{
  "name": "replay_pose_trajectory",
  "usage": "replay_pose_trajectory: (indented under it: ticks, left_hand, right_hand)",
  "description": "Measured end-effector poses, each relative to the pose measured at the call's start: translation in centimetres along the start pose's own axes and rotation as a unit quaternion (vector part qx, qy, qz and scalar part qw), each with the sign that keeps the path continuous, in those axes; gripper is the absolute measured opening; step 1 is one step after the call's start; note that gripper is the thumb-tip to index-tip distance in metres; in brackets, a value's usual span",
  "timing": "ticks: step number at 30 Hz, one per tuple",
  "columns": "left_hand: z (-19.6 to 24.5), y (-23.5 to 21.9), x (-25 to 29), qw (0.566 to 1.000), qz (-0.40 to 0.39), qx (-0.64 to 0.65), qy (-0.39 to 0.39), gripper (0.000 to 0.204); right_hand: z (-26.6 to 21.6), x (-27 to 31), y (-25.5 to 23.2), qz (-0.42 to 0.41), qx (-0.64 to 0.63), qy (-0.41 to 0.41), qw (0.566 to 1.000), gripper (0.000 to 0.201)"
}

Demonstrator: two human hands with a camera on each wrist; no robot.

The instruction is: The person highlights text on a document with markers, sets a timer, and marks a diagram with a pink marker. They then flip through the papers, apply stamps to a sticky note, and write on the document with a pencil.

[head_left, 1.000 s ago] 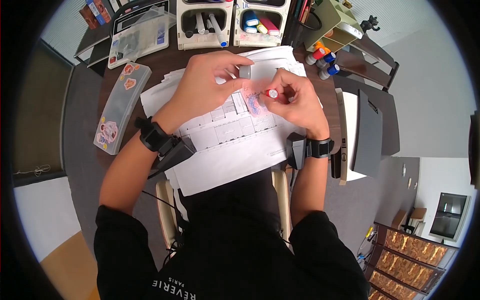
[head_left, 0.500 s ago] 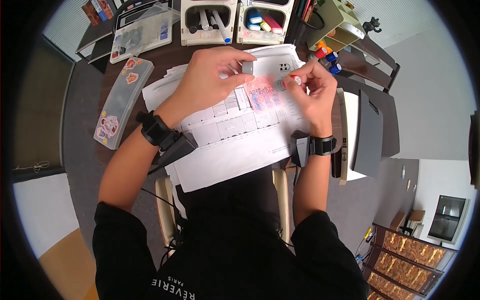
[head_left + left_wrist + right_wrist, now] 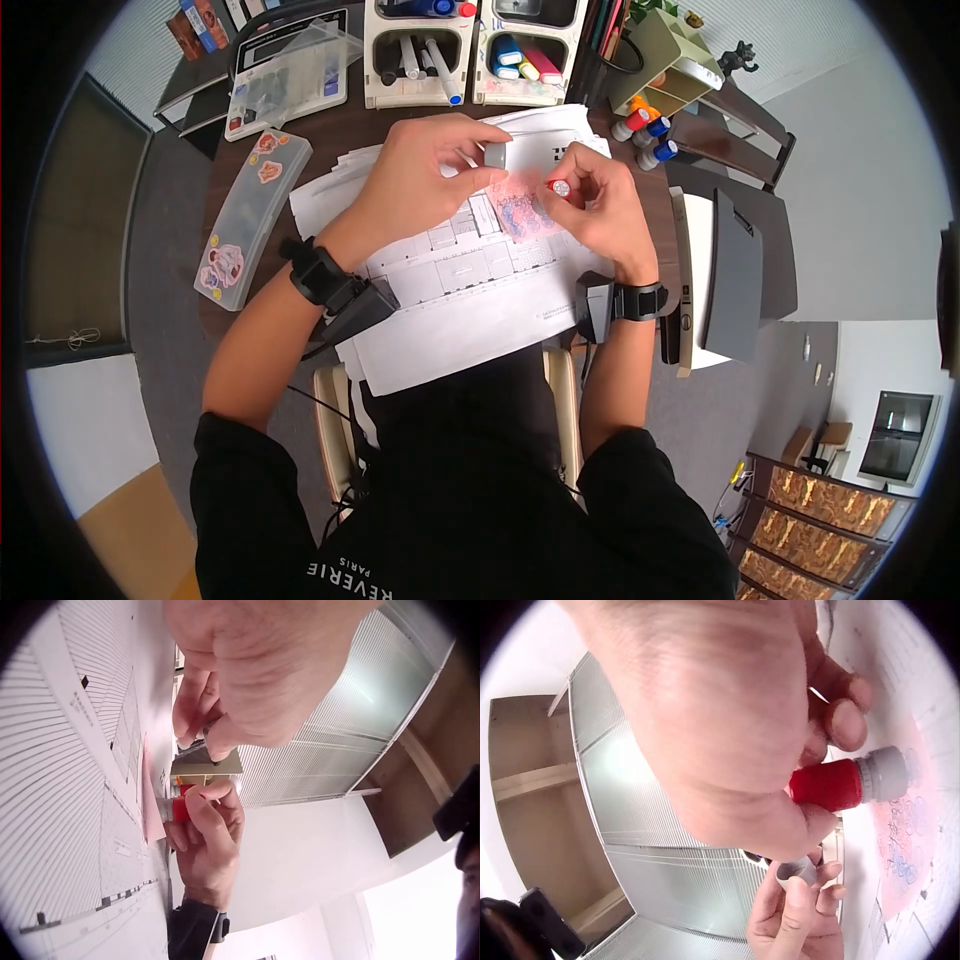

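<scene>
My right hand (image 3: pixel 605 212) pinches a small red stamp (image 3: pixel 829 785) between thumb and fingers. Its grey stamping end points down at a pink paper note (image 3: pixel 522 220), close over it in the right wrist view. Red and blue printed marks cover the note, partly hidden by the right hand in the head view. To the left of the note, my left hand (image 3: pixel 425 170) holds a grey cap (image 3: pixel 495 155) between thumb and fingertips, raised above the papers. The cap's hollow mouth shows in the right wrist view.
Under the note lies a stack of printed plan sheets (image 3: pixel 440 340). More stamps (image 3: pixel 657 153) stand at the right. Behind are pen holders (image 3: pixel 415 98) with markers. A long translucent case (image 3: pixel 250 225) with stickers lies left, and a black-and-white box (image 3: pixel 715 270) right.
My right hand lifted the stamp off to the right, uncovering more of the note, then brought it back left over the note. The left hand keeps the cap in nearly the same place.
</scene>
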State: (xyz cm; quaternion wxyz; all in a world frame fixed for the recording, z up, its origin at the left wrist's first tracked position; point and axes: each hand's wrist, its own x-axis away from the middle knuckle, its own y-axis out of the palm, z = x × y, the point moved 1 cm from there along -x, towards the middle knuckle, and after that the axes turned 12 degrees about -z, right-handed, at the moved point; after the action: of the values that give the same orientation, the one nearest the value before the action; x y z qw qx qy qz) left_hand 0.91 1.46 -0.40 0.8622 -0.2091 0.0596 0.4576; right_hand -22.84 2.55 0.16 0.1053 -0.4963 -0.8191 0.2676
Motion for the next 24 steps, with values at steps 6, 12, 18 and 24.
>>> replay_pose_trajectory:
  ticks: [6, 12, 18, 24]
  left_hand:
    - [0.2, 0.1, 0.0, 1.0, -0.003, -0.01, 0.006, 0.033]
    - [0.0, 0.1, -0.1, 1.0, -0.01, 0.021, 0.004, 0.035]
    - [-0.2, 0.1, -0.1, 0.999, -0.005, 0.053, 0.0, 0.039]
    - [-0.2, 0.1, 0.0, 0.999, -0.014, 0.044, -0.007, 0.04]
  right_hand:
    - [-0.1, 0.4, -0.3, 0.153, -0.071, -0.099, 0.981, 0.01]
    - [-0.6, 0.6, -0.9, 0.168, -0.184, -0.125, 0.96, 0.015]
    - [-1.7, 0.6, -0.3, 0.129, -0.176, -0.123, 0.968, 0.02]
    - [-1.2, 0.5, 0.1, 0.092, -0.13, -0.115, 0.98, 0.026]
